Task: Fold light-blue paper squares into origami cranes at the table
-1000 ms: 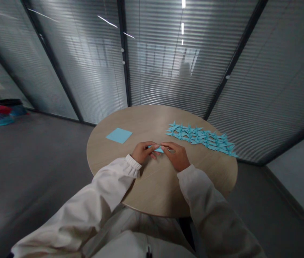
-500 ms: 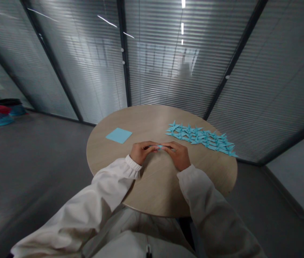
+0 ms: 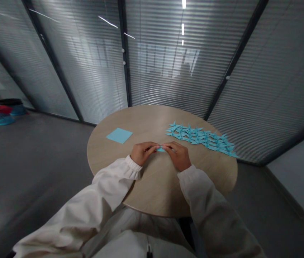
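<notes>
A small folded piece of blue origami paper (image 3: 161, 149) is pinched between my two hands, just above the middle of the round table. My left hand (image 3: 142, 152) grips its left side with thumb and fingertips, and my right hand (image 3: 178, 155) grips its right side. Most of the paper is hidden by the fingers, so its folded shape is hard to make out. Left of my hands lies a flat stack or sheet of square blue paper (image 3: 119, 135). Several folded blue paper cranes (image 3: 199, 136) stand in close rows to the right.
The round wooden table (image 3: 157, 197) stands against a glass partition with blinds (image 3: 165, 82). On the floor at far left are a blue basket with a red liner (image 3: 0, 116) and a bin with a black liner (image 3: 13, 106).
A little more of the blue paper shows below my fingertips. Both hands stay in nearly the same place, still pinching it.
</notes>
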Tool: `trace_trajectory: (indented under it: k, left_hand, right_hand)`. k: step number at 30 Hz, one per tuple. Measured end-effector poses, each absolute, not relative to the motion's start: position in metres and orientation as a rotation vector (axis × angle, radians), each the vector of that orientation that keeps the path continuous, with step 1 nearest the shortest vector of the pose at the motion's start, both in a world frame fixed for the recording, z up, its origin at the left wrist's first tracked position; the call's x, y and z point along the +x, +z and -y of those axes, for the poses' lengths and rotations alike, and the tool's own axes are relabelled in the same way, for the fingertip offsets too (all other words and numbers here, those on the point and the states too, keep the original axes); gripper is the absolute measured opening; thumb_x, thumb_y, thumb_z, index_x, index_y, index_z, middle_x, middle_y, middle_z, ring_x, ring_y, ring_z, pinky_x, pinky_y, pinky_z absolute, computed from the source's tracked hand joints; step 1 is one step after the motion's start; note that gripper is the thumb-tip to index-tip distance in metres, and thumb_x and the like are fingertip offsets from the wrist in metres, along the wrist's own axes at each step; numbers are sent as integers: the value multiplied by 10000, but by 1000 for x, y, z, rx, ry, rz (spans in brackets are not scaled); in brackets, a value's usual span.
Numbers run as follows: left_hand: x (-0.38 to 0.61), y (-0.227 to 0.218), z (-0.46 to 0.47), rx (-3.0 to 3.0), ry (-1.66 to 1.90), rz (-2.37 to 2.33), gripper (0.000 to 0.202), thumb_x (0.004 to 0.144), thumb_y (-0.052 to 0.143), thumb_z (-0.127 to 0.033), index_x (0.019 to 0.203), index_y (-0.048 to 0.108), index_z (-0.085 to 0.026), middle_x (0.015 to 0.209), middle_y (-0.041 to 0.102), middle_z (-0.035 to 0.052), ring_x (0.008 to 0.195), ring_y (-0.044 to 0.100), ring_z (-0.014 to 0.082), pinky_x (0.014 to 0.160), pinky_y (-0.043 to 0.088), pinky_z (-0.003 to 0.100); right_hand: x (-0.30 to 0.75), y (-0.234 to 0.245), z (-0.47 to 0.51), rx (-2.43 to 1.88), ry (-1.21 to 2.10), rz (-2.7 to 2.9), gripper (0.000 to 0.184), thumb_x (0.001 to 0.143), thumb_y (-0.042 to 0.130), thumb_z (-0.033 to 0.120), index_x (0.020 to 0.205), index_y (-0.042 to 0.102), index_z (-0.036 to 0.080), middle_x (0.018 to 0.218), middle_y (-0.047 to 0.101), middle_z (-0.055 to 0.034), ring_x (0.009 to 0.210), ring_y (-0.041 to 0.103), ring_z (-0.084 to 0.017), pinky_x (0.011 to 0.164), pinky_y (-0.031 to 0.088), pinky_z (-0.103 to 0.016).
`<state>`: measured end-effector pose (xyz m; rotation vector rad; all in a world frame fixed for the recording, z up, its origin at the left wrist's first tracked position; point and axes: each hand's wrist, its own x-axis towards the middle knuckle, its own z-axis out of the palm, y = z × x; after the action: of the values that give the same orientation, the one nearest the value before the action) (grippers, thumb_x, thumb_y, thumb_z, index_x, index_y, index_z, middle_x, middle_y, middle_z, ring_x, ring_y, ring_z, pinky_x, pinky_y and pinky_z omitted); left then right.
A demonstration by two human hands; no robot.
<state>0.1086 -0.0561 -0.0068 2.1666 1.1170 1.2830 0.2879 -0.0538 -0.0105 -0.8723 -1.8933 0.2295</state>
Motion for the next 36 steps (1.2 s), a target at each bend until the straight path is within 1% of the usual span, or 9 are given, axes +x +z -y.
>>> trace_trajectory:
  k: [5, 10, 17, 20, 24, 29, 36]
  left_hand:
    - [110, -6, 57, 2239, 1239, -1174, 315, 828, 485, -394, 841, 673, -141, 710, 692, 39, 610, 624, 104, 596, 481, 176]
    - [111, -7, 56, 2237, 1213, -1180, 323, 832, 472, -398, 828, 670, -143, 662, 678, 29, 584, 610, 101, 574, 460, 174]
    - [110, -10, 52, 2218, 1153, -1183, 315, 851, 439, -370, 851, 661, -145, 663, 670, 30, 588, 607, 110, 603, 451, 192]
    - [110, -13, 49, 2219, 1142, -1174, 320, 861, 419, -359, 871, 653, -141, 667, 662, 29, 576, 599, 107, 604, 444, 196]
    - [110, -12, 50, 2232, 1146, -1183, 309, 868, 398, -334, 853, 636, -138, 657, 646, 21, 571, 585, 102, 607, 436, 198]
    - [111, -11, 50, 2269, 1137, -1173, 298, 878, 362, -285, 857, 618, -134, 658, 628, 17, 613, 574, 107, 638, 433, 206]
    - [110, -14, 47, 2103, 1123, -1107, 299, 872, 378, -329, 805, 594, -132, 684, 643, 35, 617, 592, 124, 656, 458, 240]
  right_hand:
    - [286, -12, 54, -916, 234, 1930, 162, 851, 477, 262, 809, 618, 194, 785, 629, -40, 744, 573, -149, 712, 448, -263]
    - [286, -14, 52, -918, 241, 1941, 114, 822, 524, 269, 780, 595, 190, 763, 602, -26, 719, 550, -144, 690, 435, -254]
    - [286, -11, 53, -916, 229, 1992, 194, 879, 425, 257, 797, 590, 195, 778, 599, -36, 767, 550, -155, 736, 418, -262]
    - [286, -12, 53, -908, 254, 1999, 218, 889, 403, 258, 818, 597, 191, 800, 608, -43, 787, 560, -158, 746, 418, -262]
    - [288, -14, 51, -884, 285, 1997, 245, 899, 374, 252, 854, 606, 184, 833, 624, -52, 810, 568, -159, 757, 421, -264]
    - [288, -17, 48, -897, 285, 1978, 272, 906, 353, 251, 876, 613, 174, 863, 638, -64, 826, 579, -163, 770, 427, -270]
    - [289, -20, 46, -925, 265, 1961, 264, 895, 358, 234, 871, 615, 178, 874, 650, -58, 818, 589, -160, 771, 431, -271]
